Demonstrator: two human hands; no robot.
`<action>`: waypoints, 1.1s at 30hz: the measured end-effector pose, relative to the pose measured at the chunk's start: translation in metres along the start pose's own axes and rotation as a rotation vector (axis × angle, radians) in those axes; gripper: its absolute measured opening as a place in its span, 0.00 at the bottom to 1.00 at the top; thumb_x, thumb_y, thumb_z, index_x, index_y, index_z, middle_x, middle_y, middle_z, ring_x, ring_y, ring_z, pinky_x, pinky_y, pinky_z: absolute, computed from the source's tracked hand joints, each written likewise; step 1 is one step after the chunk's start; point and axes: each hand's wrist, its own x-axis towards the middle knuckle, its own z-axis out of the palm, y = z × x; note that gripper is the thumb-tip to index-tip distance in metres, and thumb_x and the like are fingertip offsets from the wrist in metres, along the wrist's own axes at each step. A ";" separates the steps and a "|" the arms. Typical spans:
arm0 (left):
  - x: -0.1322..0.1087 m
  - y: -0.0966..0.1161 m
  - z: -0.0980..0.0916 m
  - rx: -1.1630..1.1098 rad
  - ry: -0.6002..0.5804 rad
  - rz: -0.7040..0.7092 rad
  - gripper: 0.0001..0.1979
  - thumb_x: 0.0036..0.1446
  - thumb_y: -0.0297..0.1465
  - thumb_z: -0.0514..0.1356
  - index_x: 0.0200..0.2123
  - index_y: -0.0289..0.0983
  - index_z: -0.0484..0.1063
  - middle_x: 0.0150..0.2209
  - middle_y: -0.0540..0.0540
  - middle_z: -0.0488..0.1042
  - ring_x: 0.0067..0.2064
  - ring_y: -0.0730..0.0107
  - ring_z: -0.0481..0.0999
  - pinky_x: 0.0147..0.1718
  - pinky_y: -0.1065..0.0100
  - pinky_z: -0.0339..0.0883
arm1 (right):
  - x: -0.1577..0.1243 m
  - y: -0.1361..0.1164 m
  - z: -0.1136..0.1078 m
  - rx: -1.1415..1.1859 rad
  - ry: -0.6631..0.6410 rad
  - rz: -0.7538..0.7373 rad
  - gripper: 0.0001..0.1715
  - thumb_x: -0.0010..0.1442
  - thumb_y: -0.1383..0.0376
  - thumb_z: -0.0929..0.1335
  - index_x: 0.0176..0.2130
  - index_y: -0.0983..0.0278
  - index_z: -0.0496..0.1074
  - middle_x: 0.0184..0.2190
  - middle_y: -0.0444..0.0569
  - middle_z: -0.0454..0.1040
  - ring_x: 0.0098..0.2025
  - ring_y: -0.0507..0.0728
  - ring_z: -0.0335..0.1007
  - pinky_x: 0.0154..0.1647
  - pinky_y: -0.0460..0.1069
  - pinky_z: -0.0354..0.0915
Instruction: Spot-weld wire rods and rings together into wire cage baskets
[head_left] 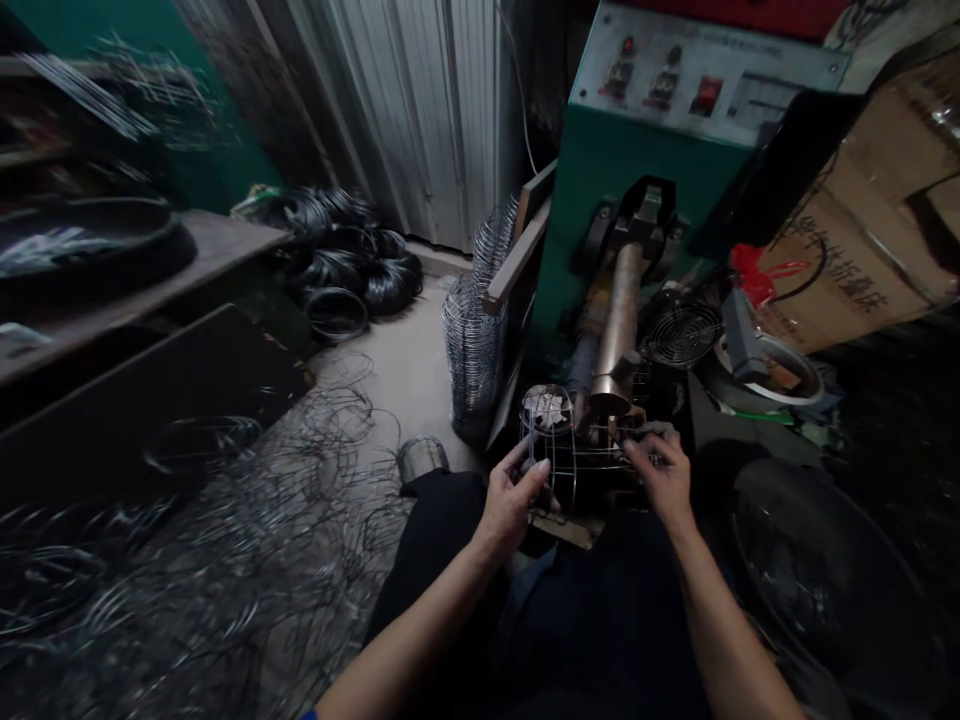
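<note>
Nearest the camera are the person's dark clothing [600, 620] and bare forearms [424, 630], which reach forward to a green machine [577, 150]. The wire frame [574, 462] is between the two hands, in front of and just below the lower end of the brass bar [621, 320]. Its long wires run left to right, roughly crosswise to the bar, which slopes down toward the person. The frame's rounded, looped part is on the left, by the left hand [517, 498], whose grip pinches it between thumb and fingers. The right hand [663, 470] is at the wires' right end, thumb and fingers drawn close; the dimness there hides whether its grip pinches wire. Of the two, the right fingertips are nearer the bar's end.

Left of the machine stands a tall stack [472, 350] of wire pieces; loose wire [322, 530] covers much of the floor. A bowl [806, 385] sits beyond the right hand, beside a carton [862, 220].
</note>
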 end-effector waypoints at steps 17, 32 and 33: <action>0.025 -0.004 0.002 -0.038 -0.002 0.031 0.45 0.51 0.41 0.70 0.67 0.31 0.57 0.22 0.56 0.68 0.19 0.74 0.71 0.20 0.70 0.69 | 0.028 0.002 0.007 -0.008 -0.002 0.037 0.24 0.53 0.52 0.73 0.18 0.62 0.64 0.31 0.47 0.64 0.38 0.58 0.62 0.43 0.52 0.61; 0.032 -0.004 0.006 -0.029 0.028 0.014 0.46 0.48 0.42 0.71 0.66 0.30 0.59 0.23 0.56 0.70 0.18 0.73 0.72 0.19 0.71 0.67 | 0.032 0.011 0.007 -0.051 0.034 0.021 0.25 0.54 0.51 0.73 0.19 0.62 0.64 0.31 0.47 0.65 0.39 0.58 0.63 0.45 0.54 0.60; 0.033 -0.003 0.007 -0.037 0.036 0.011 0.46 0.47 0.42 0.71 0.66 0.30 0.59 0.23 0.56 0.70 0.18 0.74 0.72 0.19 0.71 0.67 | 0.031 0.010 0.006 -0.048 0.033 0.019 0.25 0.54 0.51 0.73 0.19 0.62 0.64 0.32 0.47 0.66 0.39 0.59 0.64 0.46 0.54 0.60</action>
